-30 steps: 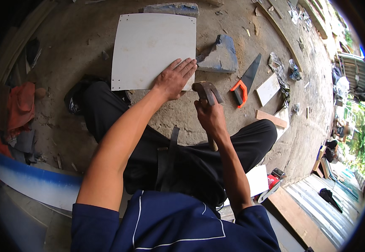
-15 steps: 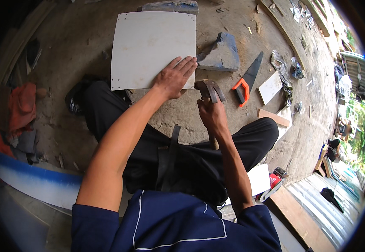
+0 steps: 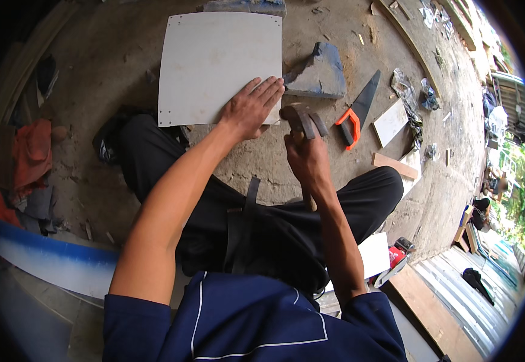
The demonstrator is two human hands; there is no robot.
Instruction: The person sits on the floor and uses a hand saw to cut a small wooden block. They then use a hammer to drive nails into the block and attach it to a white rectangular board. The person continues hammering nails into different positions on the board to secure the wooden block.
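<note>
A white square board [image 3: 214,63] lies in front of me, with small dark dots near its left corners. My left hand [image 3: 250,110] rests on its near right part, fingers stretched out toward the right edge. Wrapped round the handle of a claw hammer [image 3: 304,119], my right hand [image 3: 307,158] is just right of the board's near corner. The hammer's dark head shows above my fist, apart from the board, and its wooden handle end comes out below. What supports the board from underneath is mostly hidden.
A chipped grey-blue block [image 3: 320,75] sits against the board's right side, and another block [image 3: 250,6] at its far edge. Further right lie a handsaw [image 3: 362,108] with an orange handle and a white offcut [image 3: 390,122]. Orange cloth [image 3: 32,154] is at the left.
The hammer head has tilted and shifted slightly, and my right hand has turned a little with it. My left hand keeps its place on the board. The whole view has shifted slightly.
</note>
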